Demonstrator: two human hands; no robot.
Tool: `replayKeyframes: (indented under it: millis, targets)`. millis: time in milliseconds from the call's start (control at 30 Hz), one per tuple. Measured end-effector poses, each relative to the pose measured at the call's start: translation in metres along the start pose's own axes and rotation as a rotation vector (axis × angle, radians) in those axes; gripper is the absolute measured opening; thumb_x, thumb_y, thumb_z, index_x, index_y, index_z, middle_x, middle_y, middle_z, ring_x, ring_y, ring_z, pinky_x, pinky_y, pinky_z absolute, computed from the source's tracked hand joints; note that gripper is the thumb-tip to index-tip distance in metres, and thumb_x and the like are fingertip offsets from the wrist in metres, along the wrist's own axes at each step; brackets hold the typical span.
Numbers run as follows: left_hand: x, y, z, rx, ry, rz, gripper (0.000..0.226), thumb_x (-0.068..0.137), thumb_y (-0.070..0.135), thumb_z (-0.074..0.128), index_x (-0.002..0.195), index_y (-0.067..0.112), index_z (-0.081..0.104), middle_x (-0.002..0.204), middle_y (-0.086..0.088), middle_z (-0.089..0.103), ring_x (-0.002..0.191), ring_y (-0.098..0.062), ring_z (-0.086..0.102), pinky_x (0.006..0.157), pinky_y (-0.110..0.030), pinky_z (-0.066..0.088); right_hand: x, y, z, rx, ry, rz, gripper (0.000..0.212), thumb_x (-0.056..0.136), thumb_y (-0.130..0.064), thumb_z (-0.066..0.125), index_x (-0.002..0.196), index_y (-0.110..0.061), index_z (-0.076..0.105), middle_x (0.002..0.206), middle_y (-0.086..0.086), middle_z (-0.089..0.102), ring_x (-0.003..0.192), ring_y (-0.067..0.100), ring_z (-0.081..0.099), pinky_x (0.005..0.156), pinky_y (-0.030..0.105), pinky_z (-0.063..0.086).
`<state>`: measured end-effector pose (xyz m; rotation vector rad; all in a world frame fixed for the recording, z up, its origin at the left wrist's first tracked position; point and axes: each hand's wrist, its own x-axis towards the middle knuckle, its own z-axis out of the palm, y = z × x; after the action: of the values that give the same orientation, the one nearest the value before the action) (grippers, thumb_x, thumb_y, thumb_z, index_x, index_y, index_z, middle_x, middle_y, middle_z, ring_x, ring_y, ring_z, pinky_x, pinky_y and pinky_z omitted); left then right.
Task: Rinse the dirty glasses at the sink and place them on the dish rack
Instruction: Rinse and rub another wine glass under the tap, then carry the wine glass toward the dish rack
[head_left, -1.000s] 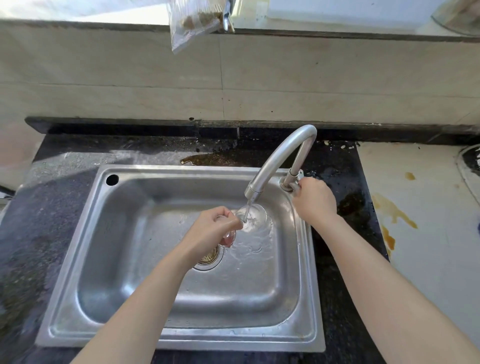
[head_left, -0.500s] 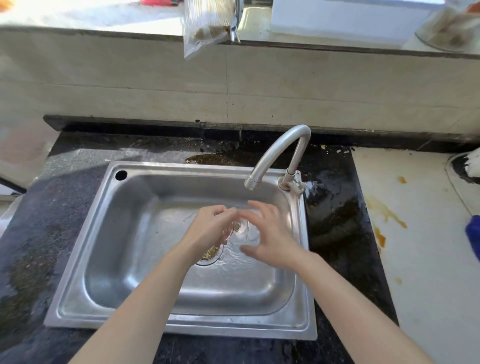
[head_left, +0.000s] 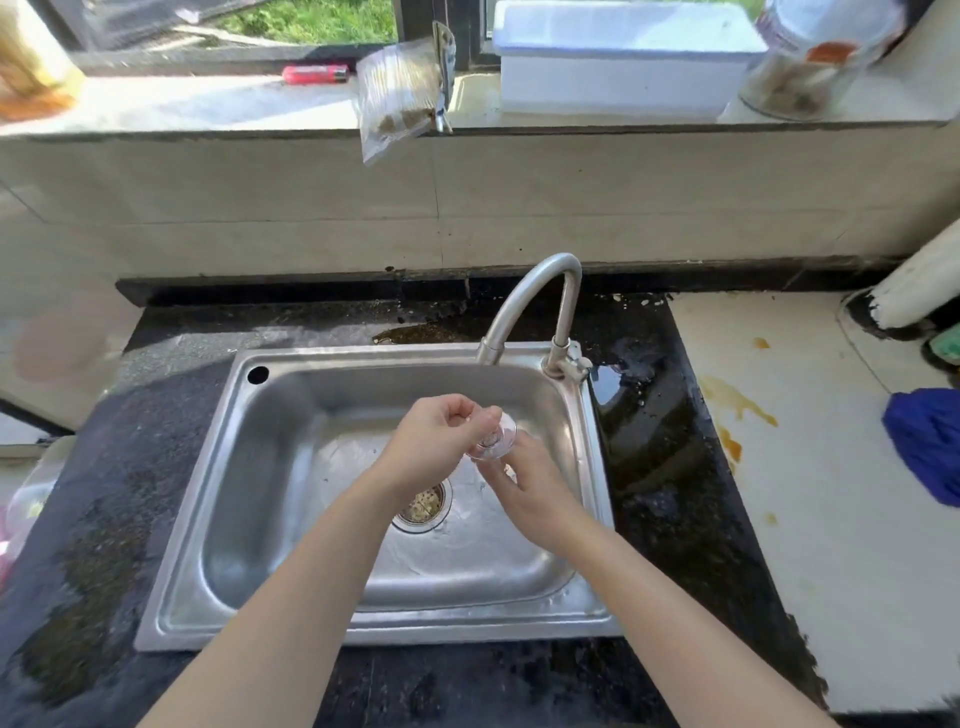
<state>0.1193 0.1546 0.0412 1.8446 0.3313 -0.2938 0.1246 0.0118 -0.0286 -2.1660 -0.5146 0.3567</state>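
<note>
1. Sunlit kitchen counter: over the steel sink (head_left: 415, 357), near a faucet (head_left: 511, 312) showing no stream, the left hand (head_left: 431, 441) pinches a small glass (head_left: 492, 440) in curled fingers.
2. Right hand (head_left: 530, 486) touches its underside, fingers loosely straight.
3. Best practice: grip firmly and rub the rim too, since wet glass likely slips.
4. Clear, thin-walled, tipped sideways.

Clear glass (head_left: 492, 439), silver steel sink (head_left: 270, 467), black speckled counter (head_left: 156, 395) (amber-stained), blue cloth (head_left: 927, 452).
</note>
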Motion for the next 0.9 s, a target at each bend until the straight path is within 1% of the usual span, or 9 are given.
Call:
replayKeyframes:
  millis: [100,200,333,367,467,500,667,800,900]
  targets:
    - [-0.01,0.004,0.002,0.032,-0.034,0.065,0.016,0.089,0.032,0.067,0.081,0.017,0.069,0.075,0.002,0.069,0.063,-0.002,0.059,0.068,-0.018,0.045,-0.01,-0.01,-0.001,-0.012,0.189,0.058,0.02,0.094,-0.033,0.052,0.109,-0.028,0.064,0.107,-0.006,0.065,0.1,0.014,0.057,0.084,0.037,0.049]
    - [-0.02,0.006,-0.005,0.052,-0.02,0.109,0.015,0.09,0.032,0.064,0.086,0.021,0.075,0.084,0.007,0.074,0.078,-0.004,0.065,0.076,-0.021,0.047,-0.024,-0.031,-0.003,0.072,0.156,0.174,0.022,0.097,-0.031,0.052,0.11,-0.02,0.066,0.1,-0.006,0.068,0.091,0.009,0.059,0.074,0.026,0.045]
    - [-0.03,-0.005,-0.029,-0.116,-0.033,0.017,0.022,0.096,0.033,0.051,0.106,0.03,0.071,0.108,0.009,0.071,0.106,-0.009,0.061,0.086,-0.031,0.046,-0.04,-0.051,-0.003,0.478,0.252,0.376,0.024,0.095,-0.034,0.056,0.1,-0.015,0.07,0.087,-0.006,0.07,0.084,0.002,0.064,0.082,0.023,0.05]
    - [-0.031,-0.013,-0.033,-0.057,-0.021,-0.006,0.025,0.096,0.032,0.049,0.113,0.03,0.068,0.118,0.007,0.067,0.114,-0.013,0.057,0.091,-0.035,0.044,-0.045,-0.052,0.001,0.559,0.288,0.417,0.023,0.094,-0.034,0.057,0.102,-0.016,0.07,0.089,-0.006,0.07,0.086,0.002,0.065,0.086,0.029,0.053]
    - [-0.035,-0.044,-0.033,0.585,-0.028,0.019,0.04,0.096,0.03,0.044,0.135,0.025,0.054,0.142,-0.002,0.052,0.14,-0.025,0.034,0.111,-0.036,0.027,-0.062,-0.052,0.019,0.446,0.403,0.526,0.032,0.091,-0.036,0.06,0.11,-0.012,0.067,0.106,0.0,0.071,0.093,0.011,0.068,0.087,0.036,0.054]
    - [-0.038,-0.049,-0.03,0.667,-0.051,0.046,0.042,0.096,0.029,0.043,0.137,0.023,0.051,0.146,-0.004,0.048,0.144,-0.025,0.028,0.114,-0.036,0.021,-0.07,-0.055,0.023,0.471,0.443,0.568,0.03,0.092,-0.034,0.06,0.109,-0.01,0.067,0.109,0.004,0.071,0.096,0.014,0.068,0.087,0.036,0.053]
    - [-0.061,-0.04,0.01,0.596,-0.145,0.15,0.04,0.095,0.023,0.044,0.133,0.019,0.056,0.137,-0.004,0.057,0.124,-0.026,0.052,0.105,-0.035,0.039,-0.123,-0.064,0.009,0.399,0.567,0.612,0.025,0.094,-0.031,0.057,0.097,-0.011,0.072,0.08,-0.003,0.066,0.079,0.016,0.06,0.07,0.029,0.047]
    - [-0.085,-0.021,0.075,0.627,-0.268,0.319,0.037,0.095,0.018,0.043,0.128,0.015,0.061,0.122,-0.011,0.066,0.116,-0.027,0.058,0.096,-0.032,0.043,-0.186,-0.061,-0.024,0.386,0.656,0.639,0.026,0.094,-0.034,0.056,0.106,-0.017,0.072,0.102,0.0,0.072,0.1,0.014,0.066,0.087,0.028,0.049]
    - [-0.114,-0.003,0.135,0.628,-0.359,0.448,0.036,0.095,0.019,0.044,0.125,0.014,0.063,0.112,-0.013,0.07,0.106,-0.03,0.063,0.092,-0.034,0.048,-0.248,-0.053,-0.05,0.346,0.748,0.64,0.023,0.097,-0.03,0.052,0.105,-0.019,0.07,0.097,-0.007,0.069,0.094,0.004,0.065,0.086,0.016,0.048]
